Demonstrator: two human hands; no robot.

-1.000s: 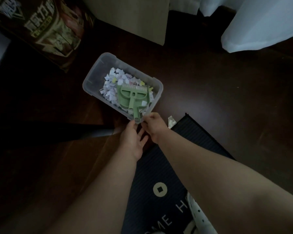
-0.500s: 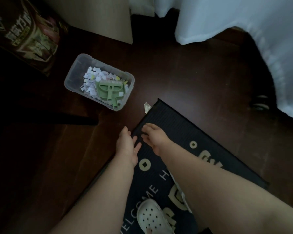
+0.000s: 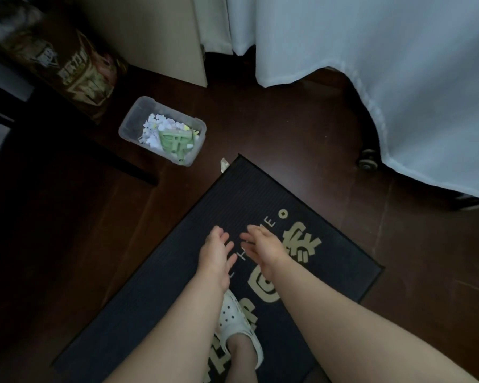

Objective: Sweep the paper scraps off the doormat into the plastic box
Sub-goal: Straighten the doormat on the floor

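Head view is showing scraps point(image 3: 156, 129) in the plastic box point(image 3: 128, 128), one stray scrap point(image 3: 224, 164) sitting by the doormat point(image 3: 260, 194), left grip point(image 3: 215, 251) and right grip point(image 3: 263, 247) hovering slack, empty.

Black ribbed doormat point(image 3: 194, 272) with gold lettering; clear plastic box point(image 3: 133, 125) holding a green dustpan point(image 3: 174, 142).

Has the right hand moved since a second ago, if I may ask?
Yes: the right hand drew back from the plastic box rim to over the doormat.
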